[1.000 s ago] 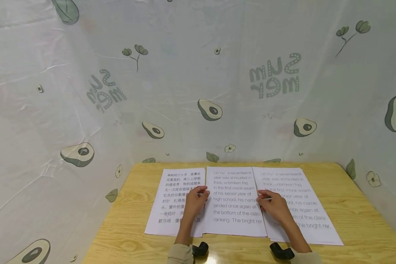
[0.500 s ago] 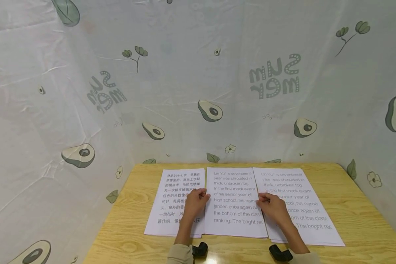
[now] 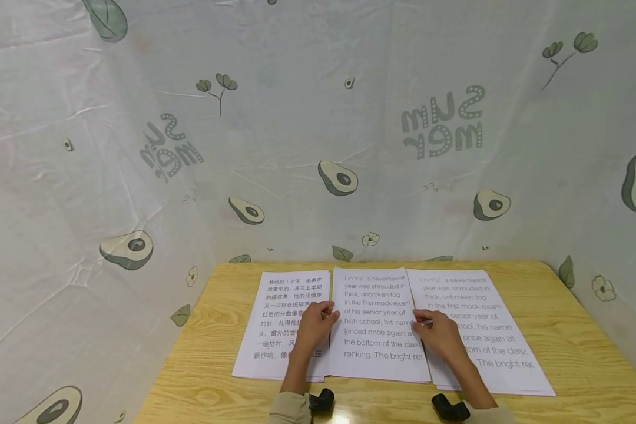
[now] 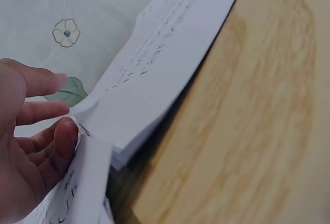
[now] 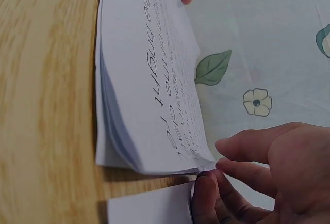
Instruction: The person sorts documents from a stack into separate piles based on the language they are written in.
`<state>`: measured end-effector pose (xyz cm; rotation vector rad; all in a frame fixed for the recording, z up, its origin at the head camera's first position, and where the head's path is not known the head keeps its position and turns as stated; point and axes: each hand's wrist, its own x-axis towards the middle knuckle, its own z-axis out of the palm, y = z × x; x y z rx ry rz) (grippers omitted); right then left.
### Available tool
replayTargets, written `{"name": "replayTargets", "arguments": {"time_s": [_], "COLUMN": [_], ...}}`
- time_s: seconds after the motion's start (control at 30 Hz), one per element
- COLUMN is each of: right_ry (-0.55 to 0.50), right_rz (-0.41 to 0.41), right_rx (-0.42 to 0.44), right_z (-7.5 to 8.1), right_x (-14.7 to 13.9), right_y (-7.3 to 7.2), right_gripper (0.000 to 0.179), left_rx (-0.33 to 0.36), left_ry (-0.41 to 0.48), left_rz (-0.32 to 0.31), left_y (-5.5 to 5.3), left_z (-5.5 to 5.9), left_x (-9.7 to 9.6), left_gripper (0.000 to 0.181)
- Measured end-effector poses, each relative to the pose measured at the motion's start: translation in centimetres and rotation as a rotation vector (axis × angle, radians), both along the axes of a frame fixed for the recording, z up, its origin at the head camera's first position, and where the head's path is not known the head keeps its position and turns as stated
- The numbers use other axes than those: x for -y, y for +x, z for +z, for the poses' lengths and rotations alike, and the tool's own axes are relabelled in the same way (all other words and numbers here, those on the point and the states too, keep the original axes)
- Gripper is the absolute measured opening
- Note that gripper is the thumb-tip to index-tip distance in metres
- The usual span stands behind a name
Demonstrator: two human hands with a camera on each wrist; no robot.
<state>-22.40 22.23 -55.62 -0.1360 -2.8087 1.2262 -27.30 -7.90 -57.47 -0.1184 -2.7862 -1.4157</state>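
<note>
Three stacks of printed white paper lie side by side on a wooden table. The middle stack (image 3: 376,368) carries large English text. My left hand (image 3: 311,333) pinches its left edge between thumb and fingers, lying over the Chinese-text stack (image 3: 251,341). At the opposite edge, my right hand (image 3: 441,337) pinches the paper, overlapping the right English-text stack (image 3: 500,377). In the right wrist view, the middle stack's sheets (image 5: 129,95) bow up at the pinched edge, the fingertips right at it. The left wrist view shows the pinched paper edge (image 4: 124,126) lifted slightly too.
The wooden table (image 3: 191,359) extends beyond the stacks on both sides. A pale cloth wall (image 3: 297,224) with avocado and leaf prints rises behind the table's far edge. Black curved fittings (image 3: 450,407) sit by both wrists, near the sleeves.
Both hands keep their pinch on the middle stack's edges. The right index finger has come down closer to the thumb, and the hands and paper have shifted very slightly.
</note>
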Motion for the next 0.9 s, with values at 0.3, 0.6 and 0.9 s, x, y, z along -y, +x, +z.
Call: {"name": "replayTargets", "arguments": {"time_s": [0.3, 0.6, 0.9], "right_ry": [-0.035, -0.062, -0.097], "right_rz": [0.014, -0.007, -0.036], "right_rx": [-0.051, -0.082, -0.08], "right_z": [0.3, 0.7, 1.0], "right_x": [0.3, 0.6, 0.0], "right_y": [0.3, 0.4, 0.3], "right_gripper": [0.039, 0.039, 0.038], "left_rx": [0.009, -0.02, -0.082], "left_ry": [0.054, 0.156, 0.199], "left_rz": [-0.031, 0.0, 0.024], "left_y": [0.2, 0.5, 0.3], "left_z": [0.7, 1.1, 1.5], "left_x": [-0.1, -0.5, -0.5], "left_gripper": [0.04, 0.041, 0.046]}}
